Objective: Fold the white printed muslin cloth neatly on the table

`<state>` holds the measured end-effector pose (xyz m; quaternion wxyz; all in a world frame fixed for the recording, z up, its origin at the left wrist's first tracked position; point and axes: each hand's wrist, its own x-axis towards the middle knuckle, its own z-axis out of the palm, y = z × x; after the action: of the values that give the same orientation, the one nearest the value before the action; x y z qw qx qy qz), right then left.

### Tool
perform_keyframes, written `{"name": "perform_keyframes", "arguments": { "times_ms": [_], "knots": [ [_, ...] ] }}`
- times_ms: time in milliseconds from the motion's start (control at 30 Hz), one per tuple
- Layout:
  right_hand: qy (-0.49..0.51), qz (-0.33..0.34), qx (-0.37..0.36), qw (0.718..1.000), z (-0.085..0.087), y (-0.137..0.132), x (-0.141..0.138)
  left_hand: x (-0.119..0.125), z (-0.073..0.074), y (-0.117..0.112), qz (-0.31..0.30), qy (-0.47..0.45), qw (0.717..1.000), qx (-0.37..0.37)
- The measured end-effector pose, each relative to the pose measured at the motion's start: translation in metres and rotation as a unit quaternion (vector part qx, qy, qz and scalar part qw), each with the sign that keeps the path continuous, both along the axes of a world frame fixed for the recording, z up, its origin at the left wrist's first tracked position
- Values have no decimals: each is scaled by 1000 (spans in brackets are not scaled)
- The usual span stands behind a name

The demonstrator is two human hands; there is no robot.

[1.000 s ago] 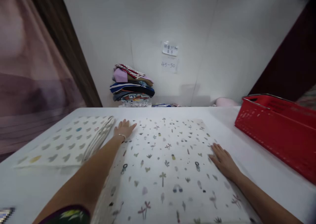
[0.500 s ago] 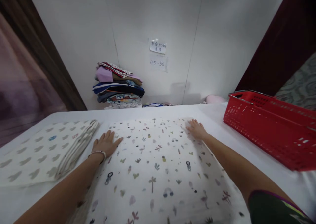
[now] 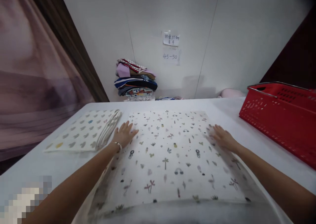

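A white cloth [image 3: 170, 158] printed with palm trees, rainbows and small plants lies spread in front of me, its near part hanging toward my body. My left hand [image 3: 124, 134] rests flat at its left edge, fingers spread, with a bracelet on the wrist. At the right edge, my right hand [image 3: 223, 136] lies with fingers stretched out, slightly blurred. Neither hand grips anything. Left of the cloth is a folded cream cloth [image 3: 81, 131] with grey heart-like shapes.
The white table [image 3: 229, 108] bears a red plastic basket [image 3: 278, 115] at the right. Beyond its far edge stands a stack of folded fabrics [image 3: 135, 80] against the wall. Paper signs [image 3: 171, 47] hang there. A pinkish curtain [image 3: 41, 85] is at the left.
The view has shifted left and back, showing more curtain and the cloth's near edge. My right hand has moved nearer along the cloth's right edge; my left hand stays at the left edge.
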<state>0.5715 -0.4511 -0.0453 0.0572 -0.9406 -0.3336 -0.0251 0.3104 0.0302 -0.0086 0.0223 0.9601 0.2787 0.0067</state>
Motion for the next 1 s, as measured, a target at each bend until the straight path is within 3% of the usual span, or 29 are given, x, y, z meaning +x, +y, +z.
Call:
{"name": "perform_keyframes", "arguments": {
  "times_ms": [133,200,267,367,467,600,767,900,933,1000],
  "knots": [
    [-5,-20,11,1000,-24,-80,-90,-79,-18,-37,-83,2,996,16],
    [-4,-27,15,1000,-35,-103,-121,-107,-27,-51,-86,-3,996,17],
    [3,-33,28,999,-40,-110,-137,-118,-29,-58,-69,-4,998,4],
    [38,-46,62,996,-32,-102,-140,-114,-22,-58,-44,-1,998,-42],
    [89,-83,139,983,-11,-98,-142,-115,-14,-55,-36,-47,995,-80],
    [118,-201,240,942,10,-114,-159,-156,-13,-66,-18,-123,990,-62],
    [96,-238,195,947,7,-139,-173,-206,-13,-96,22,-102,994,-31],
    [139,-239,181,944,16,-134,-178,-210,-3,-102,79,-92,991,-57],
    [171,-252,191,933,21,-130,-179,-207,-1,-101,89,-82,991,-63],
    [262,-298,247,884,31,-124,-180,-202,0,-95,102,-51,992,-61]
  ]
}}
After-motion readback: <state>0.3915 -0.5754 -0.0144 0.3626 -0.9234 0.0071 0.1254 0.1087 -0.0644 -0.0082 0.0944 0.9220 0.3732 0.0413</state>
